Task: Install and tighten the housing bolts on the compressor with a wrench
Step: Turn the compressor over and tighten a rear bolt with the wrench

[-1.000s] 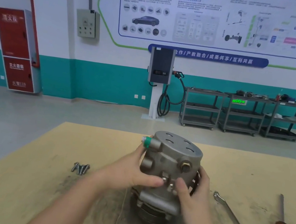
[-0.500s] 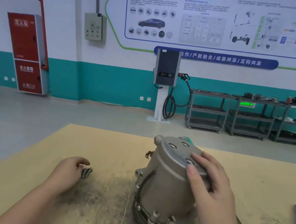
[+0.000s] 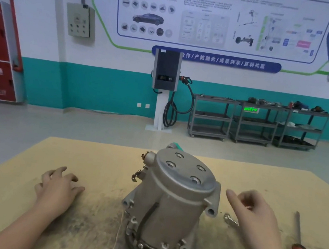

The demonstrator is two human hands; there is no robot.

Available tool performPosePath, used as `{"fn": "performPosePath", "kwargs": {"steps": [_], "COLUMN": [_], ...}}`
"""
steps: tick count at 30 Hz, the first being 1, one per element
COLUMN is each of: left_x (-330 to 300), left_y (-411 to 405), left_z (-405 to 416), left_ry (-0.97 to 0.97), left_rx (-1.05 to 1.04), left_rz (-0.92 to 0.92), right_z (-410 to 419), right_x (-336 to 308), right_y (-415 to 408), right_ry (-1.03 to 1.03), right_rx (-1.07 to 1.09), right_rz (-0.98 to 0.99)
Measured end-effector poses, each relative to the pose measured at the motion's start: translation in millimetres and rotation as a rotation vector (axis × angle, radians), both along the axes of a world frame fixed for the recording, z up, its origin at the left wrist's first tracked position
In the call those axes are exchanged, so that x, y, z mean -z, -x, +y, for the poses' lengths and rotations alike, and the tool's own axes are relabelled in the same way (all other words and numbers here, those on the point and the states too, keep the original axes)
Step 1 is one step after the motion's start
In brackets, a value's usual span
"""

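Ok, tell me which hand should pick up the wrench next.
The right hand, probably. It hovers directly over the wrench, which lies on the table to the right of the compressor. The left hand rests on the table on the compressor's far side.

Wrench (image 3: 230, 220) mostly hidden behind right hand (image 3: 252, 214); bolts unseen under left hand (image 3: 58, 187)
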State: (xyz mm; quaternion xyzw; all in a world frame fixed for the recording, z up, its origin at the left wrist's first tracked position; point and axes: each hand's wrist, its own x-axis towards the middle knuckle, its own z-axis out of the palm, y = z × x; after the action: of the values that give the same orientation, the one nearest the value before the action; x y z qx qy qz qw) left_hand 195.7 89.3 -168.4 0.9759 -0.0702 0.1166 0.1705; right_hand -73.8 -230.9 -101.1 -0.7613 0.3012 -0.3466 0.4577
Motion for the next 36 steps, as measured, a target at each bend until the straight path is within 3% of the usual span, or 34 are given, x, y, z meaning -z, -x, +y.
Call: {"fn": "performPosePath", "kwargs": {"steps": [3, 5, 8, 11, 13, 16, 18, 20, 22, 26, 31, 36], "left_x": [5, 5, -2, -21, -50, -111, -141, -151, -148, -130, -120, -117], "left_y": [-2, -2, 4, 18, 39, 96, 138, 168, 180, 182, 180, 185], "left_z": [1, 0, -4, -14, -26, -53, -70, -84, -92, -89, -78, -68], "left_ry": [0.039, 0.066, 0.025, -0.02, 0.307, 0.994, 1.198, 1.202, 1.127, 0.838, 0.726, 0.681], "left_rx": [-0.052, -0.069, -0.061, -0.042, 0.062, 0.383, 0.725, 0.975, 1.005, 0.951, 1.03, 1.011], "left_rz": [0.016, 0.005, -0.019, -0.054, -0.151, -0.227, -0.192, -0.118, -0.084, -0.375, -0.553, -0.35], "right_z": [-36, -44, -46, -43, -40, -29, -7, 19, 41, 62, 67, 68], "right_x": [25, 35, 44, 51, 43, 21, 4, -12, -22, -24, -25, -28], "right_y": [4, 4, 2, -1, -4, -5, -4, -2, 0, 0, 0, 1], "right_ry": [0.182, 0.217, 0.276, 0.27, 0.19, -0.108, -0.328, -0.47, -0.511, -0.565, -0.62, -0.619], "right_rx": [0.074, 0.06, 0.103, 0.127, 0.134, 0.093, -0.042, -0.203, -0.318, -0.475, -0.542, -0.44], "right_rz": [0.76, 0.934, 0.962, 0.919, 0.805, 0.145, -0.198, -0.355, -0.391, -0.406, -0.436, -0.411]}}
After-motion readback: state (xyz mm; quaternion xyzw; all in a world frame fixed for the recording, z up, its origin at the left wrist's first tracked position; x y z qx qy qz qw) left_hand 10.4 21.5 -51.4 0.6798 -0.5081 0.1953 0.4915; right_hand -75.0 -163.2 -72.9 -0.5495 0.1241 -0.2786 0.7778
